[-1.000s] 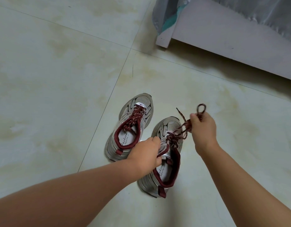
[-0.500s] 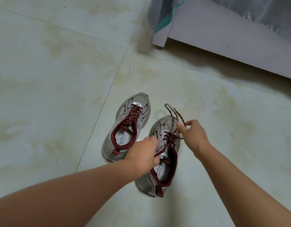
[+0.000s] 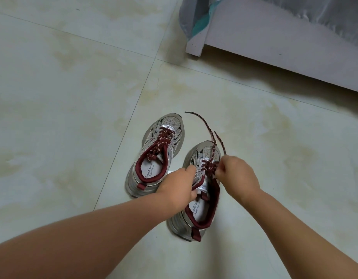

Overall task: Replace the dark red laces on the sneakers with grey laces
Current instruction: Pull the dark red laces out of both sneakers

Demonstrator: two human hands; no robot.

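Lace (image 3: pixel 211 164) btwn hands, R hand (image 3: pixel 239 176) pinching it

I'm looking down at a home bedroom, I think: glossy cream marbled floor tiles (image 3: pixel 73 87), a white wooden bed frame (image 3: pixel 274 43), grey bedding (image 3: pixel 335 11) hanging over it.

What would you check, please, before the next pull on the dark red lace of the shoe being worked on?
1. Shoe steadied: ok, the left hand grips the right-hand sneaker at its collar.
2. Lace gripped: ok, the right hand pinches the dark red lace at the upper eyelets.
3. Bow undone: ok, two loose ends trail past the toe.
4. Ends free of snags: cannot tell.
5. Left-hand sneaker: not ok, fully laced in dark red.
6. Grey laces at hand: not ok, none in view.
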